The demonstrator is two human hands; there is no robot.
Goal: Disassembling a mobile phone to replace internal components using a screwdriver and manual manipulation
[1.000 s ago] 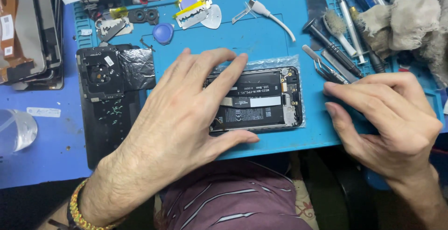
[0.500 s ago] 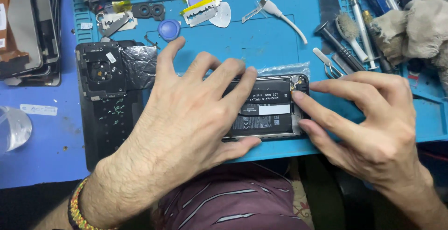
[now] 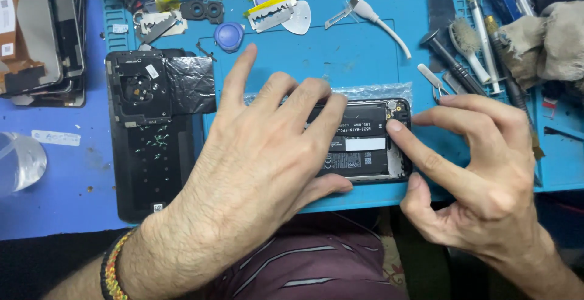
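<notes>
Head view: your left hand (image 3: 267, 154) lies flat, fingers spread, over the opened phone (image 3: 365, 145) at frame centre on the blue mat (image 3: 340, 50). Your right hand (image 3: 480, 172) grips nothing; its index fingertip presses the phone's right end. A black back cover (image 3: 152, 129) lies left.

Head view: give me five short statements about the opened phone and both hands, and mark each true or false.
1. The left hand lies flat over the opened phone. True.
2. The right hand holds tweezers. False: it holds no tool; its forefinger presses the phone's right end.
3. A black back cover lies left of the phone. True.
4. The work mat is red. False: blue.
5. A beaded bracelet is on the right wrist. False: left wrist.
</notes>
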